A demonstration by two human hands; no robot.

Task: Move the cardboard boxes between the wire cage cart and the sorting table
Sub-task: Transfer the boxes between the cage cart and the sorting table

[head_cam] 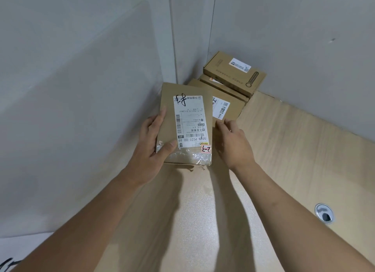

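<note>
Head view, looking down over both forearms onto a pale wood table (284, 149) set into a grey corner. Our left hand (154, 147) grips a flat box (168, 95): thumb pressed on top by the near left corner, fingers (160, 115) lying along its left edge. The box sits lengthwise away from us, near the left wall (81, 89), its far end overlapping the stack (233, 72) in our sight. We cannot tell whether it rests on the table or is lifted slightly. A white label (189, 121) with barcode and handwritten mark covers most of its top; crinkled clear tape (188, 156) wraps the near end, and a small red-edged sticker (206, 149) sits at the near right corner. Our right hand (233, 141) is loose, fingers fairly straight, holding nothing, just beside the box's right edge; contact with it cannot be made out. The stack is three flat boxes piled in the corner, each offset from the one under it, the top one tilted. A round metal grommet (324, 213) is set in the table, well to the right.
</note>
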